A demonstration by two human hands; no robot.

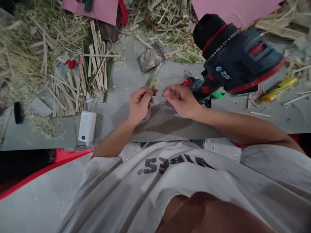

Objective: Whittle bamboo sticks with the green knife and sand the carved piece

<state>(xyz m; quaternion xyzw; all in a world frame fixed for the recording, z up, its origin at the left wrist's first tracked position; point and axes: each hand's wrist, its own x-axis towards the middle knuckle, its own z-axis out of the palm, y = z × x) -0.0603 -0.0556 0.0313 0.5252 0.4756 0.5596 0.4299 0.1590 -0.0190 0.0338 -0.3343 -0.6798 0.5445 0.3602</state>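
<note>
My left hand [140,103] is closed, thumb against fingers, on a short green-yellow bamboo piece [153,83] that sticks up past the fingertips. Behind that piece a flat green strip [152,76] runs away across the table; whether the two are joined I cannot tell. A little to the right, my right hand [182,101] has its thumb and fingertips pinched together, apart from the left one. What lies in that pinch, if anything, is hidden. Close beyond the right hand stands a dark blue and red cordless drill [243,60], its chuck pointing to the upper left.
Split bamboo sticks [97,61] lie in bundles at the left, near a white box-shaped device [86,127] with a cable. A worn brown square [151,58] is beyond my hands. Shavings [157,19] cover the back. At right lies a yellow tube [279,90].
</note>
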